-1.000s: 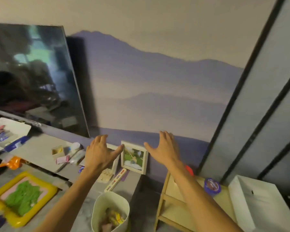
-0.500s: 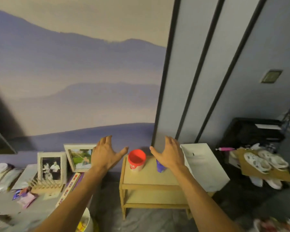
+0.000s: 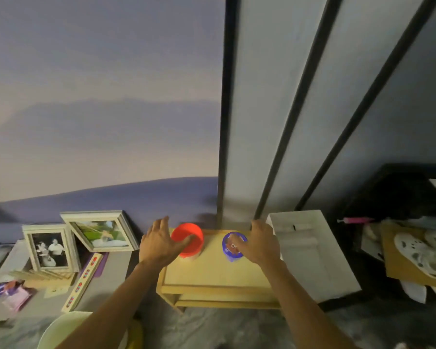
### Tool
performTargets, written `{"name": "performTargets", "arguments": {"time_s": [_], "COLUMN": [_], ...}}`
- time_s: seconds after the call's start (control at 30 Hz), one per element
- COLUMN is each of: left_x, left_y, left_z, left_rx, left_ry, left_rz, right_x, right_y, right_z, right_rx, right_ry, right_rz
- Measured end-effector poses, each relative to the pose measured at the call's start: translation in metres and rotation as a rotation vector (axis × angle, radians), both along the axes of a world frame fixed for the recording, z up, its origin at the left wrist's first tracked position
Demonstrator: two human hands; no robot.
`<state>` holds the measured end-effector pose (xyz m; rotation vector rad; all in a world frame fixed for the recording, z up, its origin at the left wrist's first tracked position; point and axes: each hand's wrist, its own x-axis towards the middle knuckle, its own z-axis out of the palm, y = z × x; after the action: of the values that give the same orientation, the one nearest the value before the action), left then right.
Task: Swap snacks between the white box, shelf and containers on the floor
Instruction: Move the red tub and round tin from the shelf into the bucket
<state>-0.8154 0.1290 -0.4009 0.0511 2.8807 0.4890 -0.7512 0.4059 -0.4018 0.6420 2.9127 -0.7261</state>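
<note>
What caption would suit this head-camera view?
Open left hand beside a red-lidded tub, open right hand beside a blue-topped cup, on a wooden shelf.

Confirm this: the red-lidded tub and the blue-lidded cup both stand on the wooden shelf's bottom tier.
Wrong tier. In the head view the red-lidded tub and the blue-lidded cup both stand on the wooden shelf's top tier.
</note>
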Motion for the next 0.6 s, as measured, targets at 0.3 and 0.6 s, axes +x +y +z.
{"name": "performTargets", "arguments": {"time_s": [0.3,0.6], "left_x": [-0.040,-0.056], "left_y": [0.022,0.034], "left_z": [-0.112,-0.174], "left_rx": [0.052,0.036], "left_ry": [-0.153,-0.187], "left_rz": [0.092,0.097], "right_x": [-0.039,-0.043], "right_y": [0.004,-0.010], "right_z": [-0.110,-0.170], "right_rx": [-0.094,-0.030], "right_ry": [-0.172,-0.205], "right_rz": [0.025,-0.015]}}
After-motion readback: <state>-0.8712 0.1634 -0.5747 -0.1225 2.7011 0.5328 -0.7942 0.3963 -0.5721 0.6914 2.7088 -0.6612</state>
